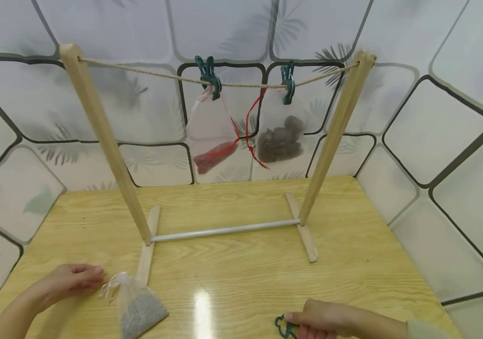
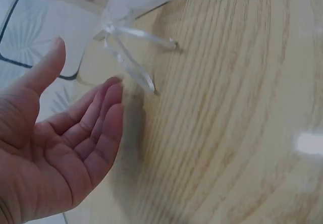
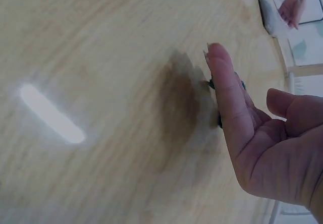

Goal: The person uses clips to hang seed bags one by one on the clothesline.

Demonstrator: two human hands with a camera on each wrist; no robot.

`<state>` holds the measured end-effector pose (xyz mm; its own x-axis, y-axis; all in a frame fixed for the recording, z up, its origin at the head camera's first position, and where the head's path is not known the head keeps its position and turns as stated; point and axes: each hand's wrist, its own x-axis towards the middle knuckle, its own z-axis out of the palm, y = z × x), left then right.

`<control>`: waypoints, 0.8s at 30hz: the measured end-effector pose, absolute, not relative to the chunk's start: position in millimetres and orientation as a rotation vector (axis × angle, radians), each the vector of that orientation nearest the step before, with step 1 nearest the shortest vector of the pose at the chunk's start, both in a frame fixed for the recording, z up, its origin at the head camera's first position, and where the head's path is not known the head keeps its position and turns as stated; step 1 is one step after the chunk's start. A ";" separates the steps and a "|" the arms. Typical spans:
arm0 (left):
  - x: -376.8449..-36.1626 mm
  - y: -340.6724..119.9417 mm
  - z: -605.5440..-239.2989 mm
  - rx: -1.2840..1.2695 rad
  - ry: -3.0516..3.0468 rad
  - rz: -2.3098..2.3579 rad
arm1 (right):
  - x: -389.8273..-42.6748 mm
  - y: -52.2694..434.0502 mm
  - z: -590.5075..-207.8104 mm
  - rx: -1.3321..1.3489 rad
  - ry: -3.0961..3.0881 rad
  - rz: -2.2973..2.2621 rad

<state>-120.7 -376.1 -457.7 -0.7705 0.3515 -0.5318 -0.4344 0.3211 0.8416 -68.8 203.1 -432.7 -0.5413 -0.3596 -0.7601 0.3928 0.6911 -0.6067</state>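
A small mesh bag [image 1: 139, 308] of grey grains lies on the wooden table [image 1: 245, 273], its white ribbon [image 1: 109, 288] pointing left. My left hand [image 1: 90, 277] rests just left of that ribbon, holding nothing. In the left wrist view the left hand [image 2: 93, 105] shows a flat palm with straight fingers a short way from the ribbon [image 2: 132, 65]. At the near edge my right hand [image 1: 300, 322] lies over a green clip [image 1: 282, 327]. The right wrist view shows the right hand [image 3: 242, 98] with straight fingers covering most of the clip [image 3: 212, 85].
A wooden drying rack [image 1: 105, 141] stands mid-table with a rope [image 1: 148, 71] across the top. Two green clips [image 1: 208, 75] [image 1: 288, 81] hold a mesh bag of red bits [image 1: 213, 136] and one of brown lumps [image 1: 279, 136]. Patterned walls close in behind and to the right.
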 end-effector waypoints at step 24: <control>-117.6 -341.7 -476.4 0.109 1.582 1.617 | -77.5 209.9 -451.2 0.281 1.690 -0.988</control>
<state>-117.6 -341.7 -476.4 -0.6356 0.6040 -0.4809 -0.4940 0.1606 0.8545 -77.5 209.9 -451.2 -0.3675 -0.2892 -0.8839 0.6284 0.6234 -0.4652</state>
